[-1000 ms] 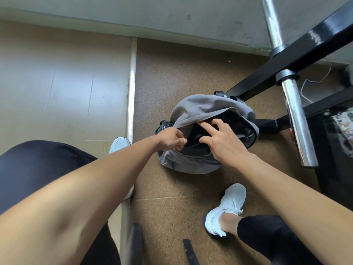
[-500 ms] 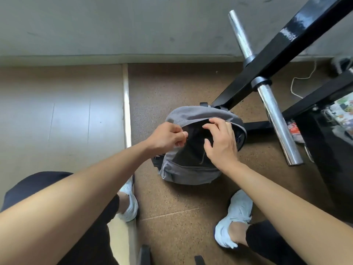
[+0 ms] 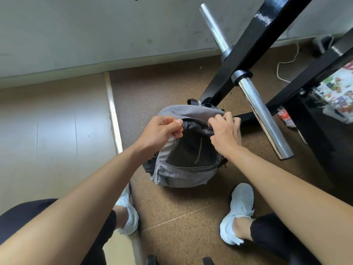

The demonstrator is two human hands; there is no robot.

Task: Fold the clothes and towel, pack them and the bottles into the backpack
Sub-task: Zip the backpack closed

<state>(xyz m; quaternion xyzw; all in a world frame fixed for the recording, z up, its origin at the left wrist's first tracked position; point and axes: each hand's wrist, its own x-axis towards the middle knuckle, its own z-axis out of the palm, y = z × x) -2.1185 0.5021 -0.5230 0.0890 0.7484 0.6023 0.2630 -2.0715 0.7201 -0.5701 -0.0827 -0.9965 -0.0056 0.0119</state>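
Note:
A grey backpack [image 3: 179, 169] with a dark front panel stands on the cork-coloured floor between my feet and a black frame. My left hand [image 3: 160, 131] pinches a small metal zip pull at the upper left of the bag's opening. My right hand [image 3: 225, 131] grips the grey top edge of the bag at the upper right, fingers curled over the fabric. The opening is nearly drawn together, and only a dark slit shows between my hands. No clothes, towel or bottles are in sight; what is inside the bag is hidden.
A black metal rack [image 3: 246, 46] with a chrome bar [image 3: 263, 119] slants just behind and right of the bag. My white shoes [image 3: 236, 213] flank the near side. A pale floor strip [image 3: 114, 119] and a wall [image 3: 95, 31] lie left and behind; a white cord [image 3: 286, 64] is at far right.
The wide-open bag mouth has been drawn nearly shut. My left hand moved up along the zip line, and my right hand shifted from inside the opening to the top edge.

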